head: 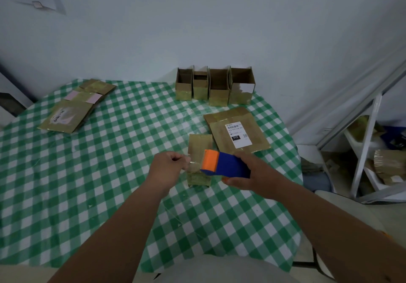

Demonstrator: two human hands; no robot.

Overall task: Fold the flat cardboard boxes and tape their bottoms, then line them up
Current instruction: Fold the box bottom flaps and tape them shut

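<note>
Right hand gripping tape dispenser, left hand pinching tape end

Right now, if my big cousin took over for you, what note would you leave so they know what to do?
Left hand: pinches the free end of the clear tape.
Right hand: grips the blue and orange tape dispenser, held over the small box in front.
Done: four folded boxes stand in a row by the wall.
In progress: the small box is getting its tape.
Left: a flat box with a shipping label lies behind it, and a stack of flat boxes lies far left on the checked table. Fold, tape and line up each.
</note>
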